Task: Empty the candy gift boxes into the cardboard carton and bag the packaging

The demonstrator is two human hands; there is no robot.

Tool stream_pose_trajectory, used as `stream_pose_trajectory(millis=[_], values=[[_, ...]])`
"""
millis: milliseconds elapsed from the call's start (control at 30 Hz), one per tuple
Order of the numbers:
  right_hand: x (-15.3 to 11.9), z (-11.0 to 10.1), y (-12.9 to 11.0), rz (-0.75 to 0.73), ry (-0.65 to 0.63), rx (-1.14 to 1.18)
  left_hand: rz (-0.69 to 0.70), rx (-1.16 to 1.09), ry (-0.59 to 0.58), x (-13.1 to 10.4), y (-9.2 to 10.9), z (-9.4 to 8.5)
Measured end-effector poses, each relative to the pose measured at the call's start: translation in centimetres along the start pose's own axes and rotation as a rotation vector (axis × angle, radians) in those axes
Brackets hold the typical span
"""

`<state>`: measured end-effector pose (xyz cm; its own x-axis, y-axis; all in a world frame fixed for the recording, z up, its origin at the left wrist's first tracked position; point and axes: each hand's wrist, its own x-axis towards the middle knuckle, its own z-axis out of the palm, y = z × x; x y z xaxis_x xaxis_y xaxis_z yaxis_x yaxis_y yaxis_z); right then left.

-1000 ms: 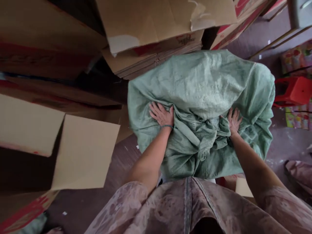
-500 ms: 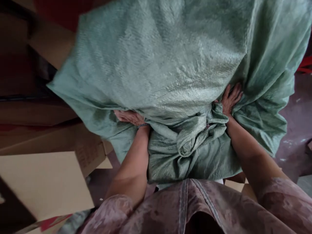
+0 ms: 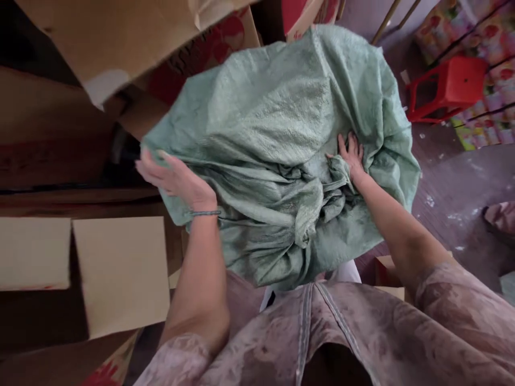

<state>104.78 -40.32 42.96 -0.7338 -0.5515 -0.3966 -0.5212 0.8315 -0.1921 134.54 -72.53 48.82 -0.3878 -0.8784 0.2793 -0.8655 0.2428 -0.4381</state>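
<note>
A large green woven sack [image 3: 273, 118] fills the middle of the view, its gathered cloth twisted into a knot [image 3: 308, 214] on the side close to my body. My left hand [image 3: 177, 179] is at the sack's left edge, fingers extended and holding nothing. A thin dark band circles that wrist. My right hand [image 3: 351, 155] lies with spread fingers against the sack, right of the knot, beside a small loop of bunched cloth.
Cardboard boxes [image 3: 120, 268] stand at the left, and a large carton [image 3: 132, 37] reaches over the upper left. A red plastic stool [image 3: 462, 83] is at the upper right, by stacked colourful packages [image 3: 499, 80]. A small box [image 3: 388, 271] sits near my right arm.
The sack appears smaller and lower, with more surroundings visible. My left hand has come out of the folds to the sack's left edge. My right hand still presses on the cloth.
</note>
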Motion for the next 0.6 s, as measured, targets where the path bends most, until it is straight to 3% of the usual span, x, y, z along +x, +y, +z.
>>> stream_pose_trajectory(millis=[67,133,167,267,333,400,467,600], values=[[-3.9,-2.3,-0.2,-0.079,-0.016,0.044,-0.05,-0.537,0.064,2.2,-0.5,-3.6],[-9.6,-3.6,-0.9,-0.169,0.037,0.062,0.093,-0.916,0.07,4.6,0.6,-7.0],[-12.9,-3.5,-1.5,-0.188,0.089,0.059,0.196,-0.981,0.029,5.7,1.8,-8.7],[-22.0,-0.3,-4.0,-0.093,0.195,0.032,0.399,-0.973,-0.201,8.0,6.2,-12.3],[-25.4,3.3,-5.7,-0.014,0.182,0.033,0.511,-0.937,-0.329,8.2,8.8,-13.1],[-26.0,6.5,-7.1,0.051,0.179,0.035,0.609,-0.887,-0.387,7.5,10.8,-12.5],[-24.4,8.4,-7.9,0.087,0.175,0.046,0.64,-0.873,-0.399,6.3,12.2,-10.9],[-19.7,9.2,-7.8,0.059,0.03,0.094,0.552,-0.935,-0.377,4.0,14.8,-7.9]])
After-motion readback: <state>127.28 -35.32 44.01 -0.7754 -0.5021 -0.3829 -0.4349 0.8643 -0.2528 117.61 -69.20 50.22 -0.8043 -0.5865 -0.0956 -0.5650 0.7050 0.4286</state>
